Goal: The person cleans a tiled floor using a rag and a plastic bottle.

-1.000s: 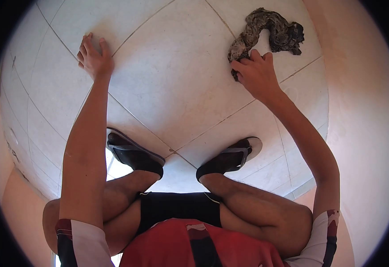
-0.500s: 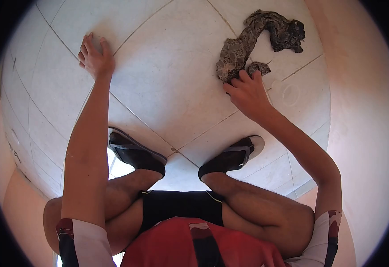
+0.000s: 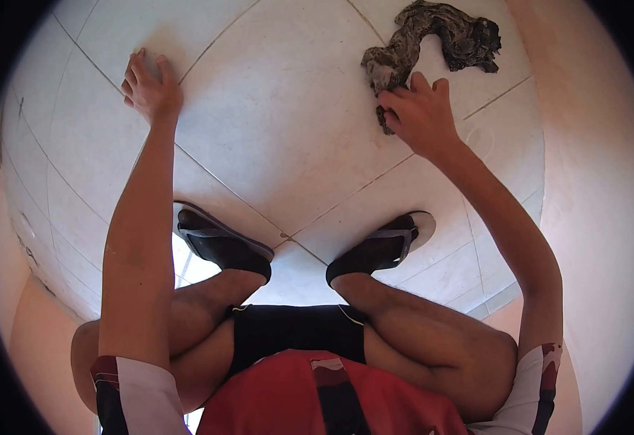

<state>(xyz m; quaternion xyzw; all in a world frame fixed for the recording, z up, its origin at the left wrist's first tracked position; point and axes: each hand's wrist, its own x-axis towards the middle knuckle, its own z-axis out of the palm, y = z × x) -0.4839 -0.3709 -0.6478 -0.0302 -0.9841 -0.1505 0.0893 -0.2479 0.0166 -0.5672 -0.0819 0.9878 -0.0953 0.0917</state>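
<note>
A dark, patterned, crumpled cloth lies in a curved strip on the tiled floor at the upper right. My right hand is at the cloth's near end, its thumb and index finger closed on the fabric while the other fingers are bent. A short piece of the cloth hangs out below those fingertips. At the upper left, my left hand rests on the tiles with its fingers spread and slightly bent, holding nothing.
My feet in dark sandals, the left one and the right one, stand on the tiles below the hands. A pale wall rises along the right side, and another wall is at the lower left.
My right hand has moved up and to the right, and the near end of the cloth has bunched up and shifted away from me. My left hand has hardly moved.
</note>
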